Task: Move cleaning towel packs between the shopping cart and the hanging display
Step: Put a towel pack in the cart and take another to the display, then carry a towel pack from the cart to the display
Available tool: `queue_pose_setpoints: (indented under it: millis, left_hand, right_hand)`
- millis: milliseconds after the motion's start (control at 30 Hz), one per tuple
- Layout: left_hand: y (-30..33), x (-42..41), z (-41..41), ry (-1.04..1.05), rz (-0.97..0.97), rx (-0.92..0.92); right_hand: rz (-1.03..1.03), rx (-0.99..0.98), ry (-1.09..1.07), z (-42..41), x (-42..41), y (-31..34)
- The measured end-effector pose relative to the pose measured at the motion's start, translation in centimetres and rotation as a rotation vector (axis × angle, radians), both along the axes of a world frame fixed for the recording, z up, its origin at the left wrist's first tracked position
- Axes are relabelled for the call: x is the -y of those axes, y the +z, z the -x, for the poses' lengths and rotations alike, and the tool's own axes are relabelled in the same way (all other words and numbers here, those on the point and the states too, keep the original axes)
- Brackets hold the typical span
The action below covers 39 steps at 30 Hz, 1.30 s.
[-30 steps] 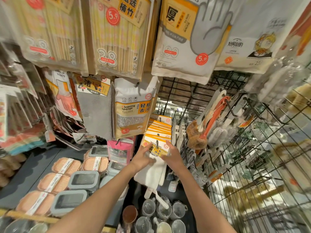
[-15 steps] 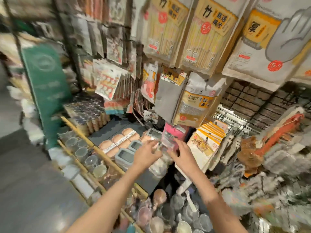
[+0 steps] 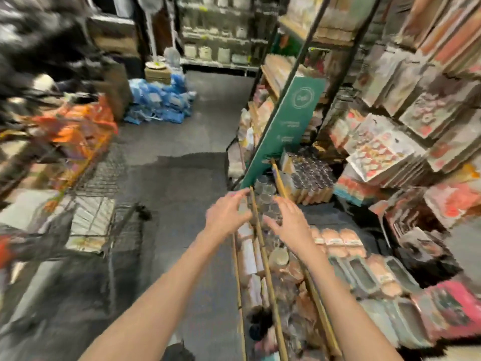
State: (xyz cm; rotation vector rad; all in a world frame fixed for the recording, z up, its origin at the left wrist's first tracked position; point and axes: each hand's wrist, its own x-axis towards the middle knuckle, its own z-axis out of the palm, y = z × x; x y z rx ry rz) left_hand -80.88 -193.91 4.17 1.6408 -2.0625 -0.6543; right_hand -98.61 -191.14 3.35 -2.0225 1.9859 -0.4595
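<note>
Both my hands are stretched out in front of me and hold nothing. My left hand (image 3: 226,214) and my right hand (image 3: 289,222) have relaxed, spread fingers and hover above the wooden edge of the low shelf (image 3: 263,246). At the left stands the wire shopping cart (image 3: 122,225), and pale flat packs (image 3: 88,220) lie inside it, too blurred to read. The hanging display (image 3: 390,131) with its rows of packets fills the right side. No towel pack is in either hand.
The grey aisle floor (image 3: 177,178) runs ahead between cart and shelves. Orange packs (image 3: 75,131) lie at the cart's far end. A green sign panel (image 3: 283,126) leans on the shelf frame. Blue bags (image 3: 158,102) are piled on the floor further back. Jars and boxed goods crowd the low shelf.
The view has swung left, from the hanging packs to the aisle and the cart. Both hands have come off the packs on the hook and are now in the air, holding nothing.
</note>
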Motion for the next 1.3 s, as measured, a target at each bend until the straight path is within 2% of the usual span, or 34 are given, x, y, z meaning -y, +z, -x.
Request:
queue_pose_setpoints:
  millis: [333, 633, 1000, 1167, 1300]
  left_hand:
    - [-2.8, 9.8, -21.0, 0.379, 0.021, -0.069]
    - [-5.3, 14.5, -34.4, 0.633, 0.006, -0.130]
    - [-9.5, 19.9, -44.8, 1.059, -0.025, -0.180]
    - [-11.8, 22.6, -47.5, 1.317, -0.124, -0.196]
    - [-13.9, 22.3, -48.7, 1.514, -0.119, -0.258]
  right_hand:
    - [0.044, -0.088, 0.409, -21.9, 16.1, -1.3]
    - [-0.031, -0.044, 0.677, -36.9, 24.3, -2.8]
    - [-0.122, -0.040, 1.059, -50.4, 36.2, -6.9]
    - [-0.120, -0.146, 1.360, -56.8, 42.1, -7.5]
    - [-0.222, -0.221, 1.555, -61.7, 44.6, -9.3]
